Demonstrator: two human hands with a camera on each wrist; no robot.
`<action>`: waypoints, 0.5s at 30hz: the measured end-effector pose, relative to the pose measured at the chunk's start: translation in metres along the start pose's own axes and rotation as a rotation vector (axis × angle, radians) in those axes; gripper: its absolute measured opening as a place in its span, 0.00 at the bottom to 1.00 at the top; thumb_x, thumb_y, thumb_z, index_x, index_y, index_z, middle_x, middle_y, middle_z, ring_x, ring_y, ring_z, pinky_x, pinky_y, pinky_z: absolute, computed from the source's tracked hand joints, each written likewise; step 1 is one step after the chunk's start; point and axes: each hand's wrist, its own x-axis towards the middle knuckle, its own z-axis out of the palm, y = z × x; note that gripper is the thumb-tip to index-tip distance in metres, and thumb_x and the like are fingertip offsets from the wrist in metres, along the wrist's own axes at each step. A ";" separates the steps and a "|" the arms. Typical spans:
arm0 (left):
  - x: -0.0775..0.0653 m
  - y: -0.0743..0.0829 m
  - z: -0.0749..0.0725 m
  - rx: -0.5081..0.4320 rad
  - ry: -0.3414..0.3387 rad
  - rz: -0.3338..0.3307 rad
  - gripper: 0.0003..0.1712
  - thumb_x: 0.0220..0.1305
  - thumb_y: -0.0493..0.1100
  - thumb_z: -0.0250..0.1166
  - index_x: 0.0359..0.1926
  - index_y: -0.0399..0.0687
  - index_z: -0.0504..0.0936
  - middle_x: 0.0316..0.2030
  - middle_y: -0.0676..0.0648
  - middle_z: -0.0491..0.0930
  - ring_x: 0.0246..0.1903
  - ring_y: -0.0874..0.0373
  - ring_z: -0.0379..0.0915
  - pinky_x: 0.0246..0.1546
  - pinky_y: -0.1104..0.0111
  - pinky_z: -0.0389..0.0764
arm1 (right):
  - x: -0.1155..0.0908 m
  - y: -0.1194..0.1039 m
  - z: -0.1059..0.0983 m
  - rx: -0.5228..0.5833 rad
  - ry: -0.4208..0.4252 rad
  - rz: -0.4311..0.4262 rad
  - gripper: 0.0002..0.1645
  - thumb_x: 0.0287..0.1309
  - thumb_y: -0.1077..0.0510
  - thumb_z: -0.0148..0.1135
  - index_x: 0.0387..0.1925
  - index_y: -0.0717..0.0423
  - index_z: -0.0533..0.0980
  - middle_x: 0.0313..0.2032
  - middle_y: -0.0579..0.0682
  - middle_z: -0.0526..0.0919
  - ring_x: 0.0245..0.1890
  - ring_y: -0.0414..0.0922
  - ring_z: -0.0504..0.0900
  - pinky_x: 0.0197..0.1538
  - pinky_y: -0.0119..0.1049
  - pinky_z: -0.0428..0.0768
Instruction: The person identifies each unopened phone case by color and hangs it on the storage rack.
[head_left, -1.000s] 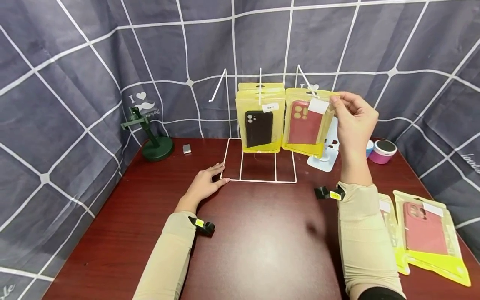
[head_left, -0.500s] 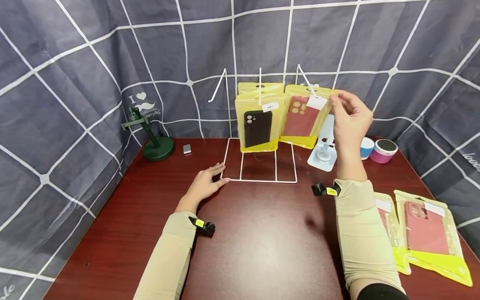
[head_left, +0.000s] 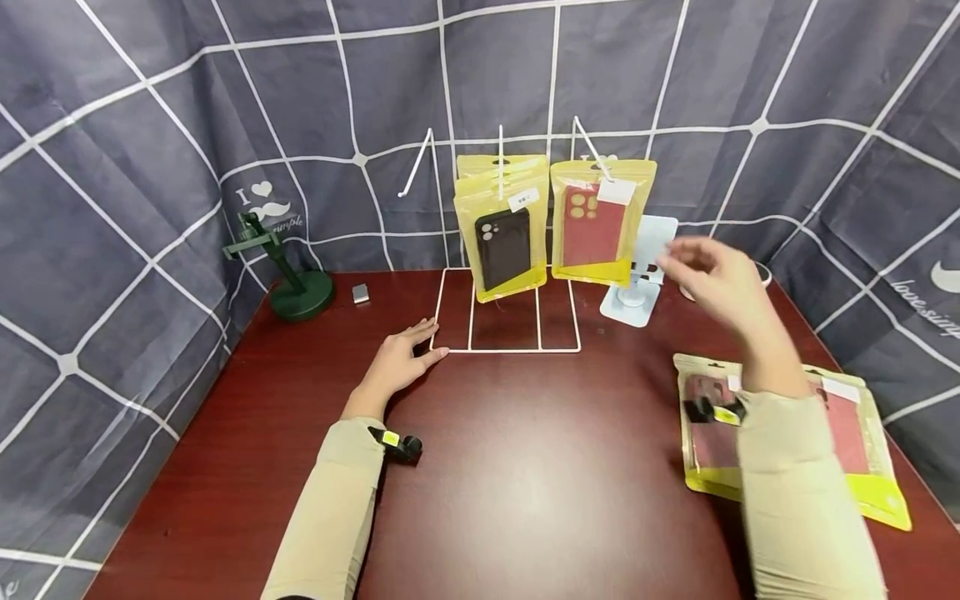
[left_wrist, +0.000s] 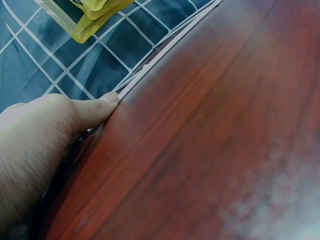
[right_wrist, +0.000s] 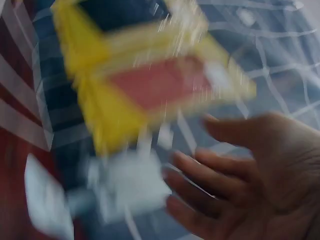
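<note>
My left hand (head_left: 397, 362) rests at the front left corner of a white wire display rack (head_left: 502, 351), fingers extended along its base. In the left wrist view, my thumb (left_wrist: 97, 110) lies on the white wire. From the rack's right hook hangs a yellow-edged pouch with a red phone case (head_left: 596, 229). On the middle hook hang pouches, the front one with a black phone case (head_left: 504, 250), slightly tilted. My right hand (head_left: 723, 287) is in the air right of the red case's pouch, apart from it, holding nothing, fingers loosely bent; the right wrist view is blurred.
Two more pouched red phone cases (head_left: 847, 433) lie at the right, partly behind my right forearm. A light blue phone stand (head_left: 633, 304) stands behind, right of the rack. At the left are a green stand (head_left: 300, 292) and a small grey object (head_left: 361, 293). The left hook carries nothing.
My right hand has let go of the red phone case's pouch and moved down and right. The pouch now hangs straighter on the right hook. My left hand stays on the rack; the head view shifted slightly.
</note>
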 end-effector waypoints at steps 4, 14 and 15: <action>0.004 0.002 -0.006 0.007 0.010 -0.005 0.39 0.66 0.64 0.65 0.72 0.51 0.72 0.72 0.52 0.66 0.73 0.53 0.58 0.71 0.50 0.60 | -0.021 0.055 -0.029 -0.291 -0.304 -0.085 0.24 0.64 0.44 0.67 0.55 0.53 0.81 0.49 0.53 0.87 0.47 0.41 0.81 0.46 0.31 0.75; 0.000 0.001 -0.002 0.000 -0.011 -0.012 0.39 0.66 0.65 0.65 0.72 0.52 0.72 0.72 0.53 0.66 0.73 0.52 0.57 0.71 0.50 0.59 | -0.045 0.126 -0.044 -0.430 -0.605 0.020 0.33 0.48 0.53 0.78 0.49 0.73 0.77 0.42 0.63 0.83 0.43 0.59 0.79 0.47 0.60 0.80; 0.000 0.001 -0.001 -0.003 -0.012 -0.011 0.39 0.66 0.65 0.65 0.72 0.52 0.72 0.72 0.53 0.66 0.73 0.52 0.57 0.71 0.49 0.59 | -0.045 0.127 -0.042 -0.437 -0.604 0.029 0.32 0.48 0.52 0.78 0.47 0.72 0.78 0.39 0.60 0.83 0.40 0.57 0.79 0.45 0.57 0.81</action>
